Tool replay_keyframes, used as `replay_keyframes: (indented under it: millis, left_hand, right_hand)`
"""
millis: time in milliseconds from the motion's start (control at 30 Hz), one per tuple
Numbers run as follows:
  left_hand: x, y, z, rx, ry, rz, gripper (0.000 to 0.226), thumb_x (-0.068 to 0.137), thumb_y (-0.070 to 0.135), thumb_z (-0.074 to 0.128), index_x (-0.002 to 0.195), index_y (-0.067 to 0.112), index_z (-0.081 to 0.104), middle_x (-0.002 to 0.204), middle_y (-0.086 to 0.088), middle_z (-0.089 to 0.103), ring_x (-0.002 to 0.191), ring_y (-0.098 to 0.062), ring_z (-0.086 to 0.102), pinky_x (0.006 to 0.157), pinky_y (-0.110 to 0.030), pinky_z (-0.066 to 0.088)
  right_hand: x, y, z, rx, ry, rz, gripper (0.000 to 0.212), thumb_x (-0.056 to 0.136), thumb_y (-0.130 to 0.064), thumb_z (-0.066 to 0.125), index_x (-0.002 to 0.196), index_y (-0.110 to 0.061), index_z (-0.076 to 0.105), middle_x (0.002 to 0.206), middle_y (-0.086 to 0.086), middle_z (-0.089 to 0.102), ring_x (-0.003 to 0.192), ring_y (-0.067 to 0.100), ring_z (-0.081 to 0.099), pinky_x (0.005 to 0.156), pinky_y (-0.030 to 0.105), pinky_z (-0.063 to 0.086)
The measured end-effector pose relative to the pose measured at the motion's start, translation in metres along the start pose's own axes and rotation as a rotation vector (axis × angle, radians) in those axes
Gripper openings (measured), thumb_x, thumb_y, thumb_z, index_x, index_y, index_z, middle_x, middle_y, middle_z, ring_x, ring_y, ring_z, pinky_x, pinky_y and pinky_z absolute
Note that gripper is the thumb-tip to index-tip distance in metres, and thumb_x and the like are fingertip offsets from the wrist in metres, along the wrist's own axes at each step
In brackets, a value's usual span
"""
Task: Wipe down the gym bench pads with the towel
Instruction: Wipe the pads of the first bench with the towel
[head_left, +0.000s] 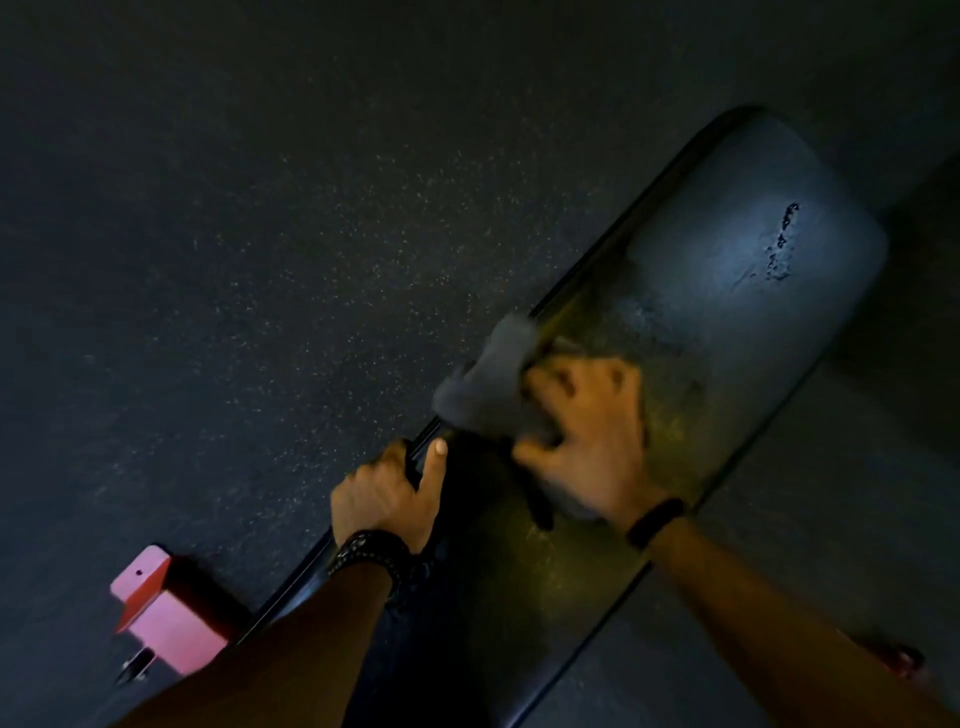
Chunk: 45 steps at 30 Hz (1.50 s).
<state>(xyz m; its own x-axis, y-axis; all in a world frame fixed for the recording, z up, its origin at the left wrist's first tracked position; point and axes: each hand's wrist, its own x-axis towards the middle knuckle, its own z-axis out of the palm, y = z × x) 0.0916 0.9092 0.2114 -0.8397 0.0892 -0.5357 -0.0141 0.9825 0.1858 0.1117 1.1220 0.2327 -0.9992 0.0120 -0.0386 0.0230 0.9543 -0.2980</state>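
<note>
A long dark bench pad (727, 291) runs diagonally from lower left to upper right, with scuffed worn marks near its far end. My right hand (587, 436) presses a grey towel (483, 384) onto the pad's middle, near its left edge; the towel is motion-blurred and partly hangs over that edge. My left hand (387, 499) grips the pad's left edge just below the towel, thumb on top. A gap between two pad sections shows as a dark line under my right hand.
A red metal foot of the bench frame (166, 613) sticks out on the floor at lower left. Another red part (904, 662) peeks out at lower right. Dark speckled rubber floor (260, 234) surrounds the bench.
</note>
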Motion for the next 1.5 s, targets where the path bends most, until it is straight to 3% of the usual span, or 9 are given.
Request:
replay_keyframes:
  millis: [200, 333, 433, 633, 900, 1067, 1167, 1367, 1500]
  left_hand:
    - [0.000, -0.002, 0.003, -0.028, 0.021, 0.005, 0.088, 0.077, 0.074, 0.001, 0.097, 0.012, 0.061, 0.064, -0.003, 0.054, 0.062, -0.022, 0.050, 0.060, -0.031, 0.037]
    - [0.001, 0.001, 0.003, -0.023, 0.025, -0.013, 0.090, 0.079, 0.074, 0.001, 0.101, 0.012, 0.062, 0.062, -0.002, 0.050, 0.061, -0.021, 0.047, 0.060, -0.031, 0.036]
    - [0.000, 0.003, 0.003, -0.037, 0.040, -0.023, 0.090, 0.081, 0.075, 0.003, 0.097, 0.010, 0.063, 0.060, -0.003, 0.046, 0.061, -0.023, 0.043, 0.061, -0.033, 0.036]
    - [-0.001, 0.001, 0.009, -0.031, 0.095, -0.007, 0.086, 0.088, 0.072, 0.008, 0.101, 0.008, 0.064, 0.066, -0.014, 0.059, 0.069, -0.035, 0.059, 0.064, -0.037, 0.040]
    - [-0.003, 0.003, 0.009, -0.037, 0.162, 0.028, 0.076, 0.092, 0.066, 0.017, 0.112, 0.009, 0.063, 0.082, -0.023, 0.065, 0.081, -0.040, 0.061, 0.068, -0.037, 0.036]
    - [-0.011, 0.007, 0.009, -0.085, 0.182, 0.058, 0.070, 0.094, 0.064, 0.020, 0.137, 0.017, 0.047, 0.115, -0.028, 0.063, 0.102, -0.047, 0.059, 0.083, -0.050, 0.043]
    - [-0.010, 0.024, 0.005, -0.161, 0.220, 0.123, 0.061, 0.091, 0.048, 0.026, 0.144, 0.020, 0.040, 0.135, -0.019, 0.055, 0.112, -0.046, 0.056, 0.090, -0.053, 0.042]
    - [0.044, 0.135, -0.022, -0.338, 0.245, 0.214, 0.044, 0.101, 0.037, 0.035, 0.139, 0.017, 0.047, 0.134, -0.015, 0.056, 0.119, -0.037, 0.052, 0.097, -0.045, 0.038]
    - [0.080, 0.189, -0.020, -0.195, 0.123, 0.091, 0.059, 0.101, 0.055, 0.023, 0.128, 0.011, 0.051, 0.123, -0.024, 0.057, 0.112, -0.043, 0.053, 0.092, -0.050, 0.038]
  right_hand:
    - [0.040, 0.085, -0.019, -0.010, 0.372, 0.790, 0.064, 0.079, -0.049, 0.048, 0.130, -0.010, 0.053, 0.120, 0.020, 0.055, 0.114, 0.037, 0.049, 0.093, 0.044, 0.032]
    - [-0.079, -0.028, 0.007, 0.088, 0.102, 0.525, 0.054, 0.068, -0.053, 0.053, 0.112, -0.022, 0.051, 0.100, 0.010, 0.058, 0.097, 0.032, 0.052, 0.086, 0.050, 0.044]
    - [-0.121, -0.027, 0.004, 0.037, 0.001, 0.352, 0.050, 0.062, -0.057, 0.053, 0.103, -0.029, 0.046, 0.094, 0.007, 0.059, 0.089, 0.032, 0.054, 0.079, 0.050, 0.047]
    - [-0.024, 0.100, -0.018, 0.009, 0.460, 0.884, 0.057, 0.074, -0.042, 0.061, 0.120, -0.008, 0.058, 0.137, 0.017, 0.049, 0.123, 0.035, 0.045, 0.101, 0.048, 0.038]
    - [-0.153, -0.075, 0.019, 0.253, 0.279, 0.961, 0.075, 0.071, -0.038, 0.054, 0.139, -0.012, 0.039, 0.144, 0.016, 0.043, 0.124, 0.036, 0.046, 0.104, 0.047, 0.034]
    - [-0.068, 0.074, -0.014, 0.239, 0.682, 1.204, 0.073, 0.089, -0.033, 0.057, 0.153, -0.015, 0.028, 0.155, 0.016, 0.033, 0.135, 0.036, 0.040, 0.109, 0.055, 0.035]
    - [-0.058, 0.092, -0.012, 0.188, 0.549, 1.104, 0.078, 0.094, -0.063, 0.048, 0.157, -0.028, 0.017, 0.157, 0.013, 0.030, 0.137, 0.036, 0.038, 0.107, 0.061, 0.035]
    - [-0.165, -0.064, 0.035, 0.273, 0.267, 1.067, 0.094, 0.078, -0.079, 0.055, 0.155, -0.040, 0.016, 0.155, 0.016, 0.030, 0.137, 0.038, 0.035, 0.103, 0.057, 0.041]
    - [-0.132, -0.009, 0.023, 0.431, 0.307, 1.168, 0.094, 0.078, -0.078, 0.057, 0.154, -0.044, 0.013, 0.161, 0.011, 0.017, 0.144, 0.036, 0.025, 0.111, 0.058, 0.034]
